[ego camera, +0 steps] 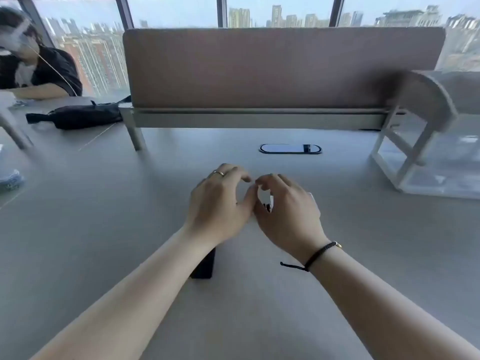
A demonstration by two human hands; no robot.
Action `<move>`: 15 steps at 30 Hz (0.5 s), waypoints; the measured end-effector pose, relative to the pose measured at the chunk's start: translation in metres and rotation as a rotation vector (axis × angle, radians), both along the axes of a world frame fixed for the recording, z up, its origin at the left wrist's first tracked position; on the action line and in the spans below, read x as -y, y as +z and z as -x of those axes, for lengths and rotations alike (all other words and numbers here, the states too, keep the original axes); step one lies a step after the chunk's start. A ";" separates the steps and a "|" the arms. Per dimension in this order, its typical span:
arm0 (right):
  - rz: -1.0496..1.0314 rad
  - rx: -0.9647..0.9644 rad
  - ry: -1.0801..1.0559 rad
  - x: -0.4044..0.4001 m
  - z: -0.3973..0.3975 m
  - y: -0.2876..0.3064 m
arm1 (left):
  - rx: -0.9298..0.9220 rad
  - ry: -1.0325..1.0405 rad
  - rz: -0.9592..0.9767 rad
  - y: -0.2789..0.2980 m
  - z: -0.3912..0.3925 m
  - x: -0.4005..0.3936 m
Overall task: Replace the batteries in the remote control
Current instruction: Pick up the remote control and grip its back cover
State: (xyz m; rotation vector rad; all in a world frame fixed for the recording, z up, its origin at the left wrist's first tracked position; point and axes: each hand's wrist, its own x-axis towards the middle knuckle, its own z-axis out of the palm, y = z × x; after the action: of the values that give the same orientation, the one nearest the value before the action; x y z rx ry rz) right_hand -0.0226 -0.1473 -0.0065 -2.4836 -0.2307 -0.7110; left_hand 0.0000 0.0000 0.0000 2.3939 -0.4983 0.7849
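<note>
The left hand (pixel 219 201) hovers low over the middle of the bench (pixel 104 229), fingers curled and thumb drawn in toward the other hand; whether it grips anything I cannot tell, since its palm faces down and hides what lies under it. A dark, flat oblong (pixel 204 263) shows from beneath the left wrist, lying on the bench; it is probably the remote control or its back cover, though which one is unclear. The right hand (pixel 287 206) sits thumb to thumb against the left, fingers bent, and a small pale and dark piece (pixel 268 203) shows in the gap by its thumb; it may be a battery or an edge of the remote, too hidden to name, so I cannot say that it is pinched. The step looks like fiddly work at the battery bay, and it would go best with one hand bracing the body flat while the other works with the fingertips, checking each cell's polarity before pressing it home. Around them, a black pouch (pixel 78 116) lies far left near another seated person (pixel 39 71), a brown divider panel (pixel 280 68) stands behind, an oval cable port (pixel 290 148) is set just beyond the hands, and a white rack (pixel 420 141) stands to the right. Nothing crowds the working spot; the only real hindrance is the hands covering their own work.
</note>
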 end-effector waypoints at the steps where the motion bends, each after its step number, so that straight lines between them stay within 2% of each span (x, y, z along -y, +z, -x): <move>1: -0.010 0.040 0.009 -0.005 0.012 -0.012 | 0.002 0.034 -0.045 -0.010 0.011 -0.007; 3: -0.006 0.053 0.007 -0.013 0.028 -0.030 | -0.083 0.159 -0.116 -0.025 0.029 -0.022; 6: 0.002 -0.047 -0.033 -0.016 0.047 -0.038 | -0.353 0.290 -0.123 -0.037 0.053 -0.037; 9: 0.061 -0.049 -0.037 -0.010 0.051 -0.041 | -0.418 0.342 -0.246 -0.042 0.066 -0.042; 15: 0.164 -0.043 0.013 -0.012 0.054 -0.045 | -0.433 0.410 -0.250 -0.045 0.065 -0.035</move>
State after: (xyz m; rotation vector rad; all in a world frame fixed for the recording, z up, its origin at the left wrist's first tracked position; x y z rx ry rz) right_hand -0.0770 -0.1351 -0.0513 -2.6469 -0.3005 -0.6561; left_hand -0.0649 0.0346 -0.0452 2.8401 0.0803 0.3518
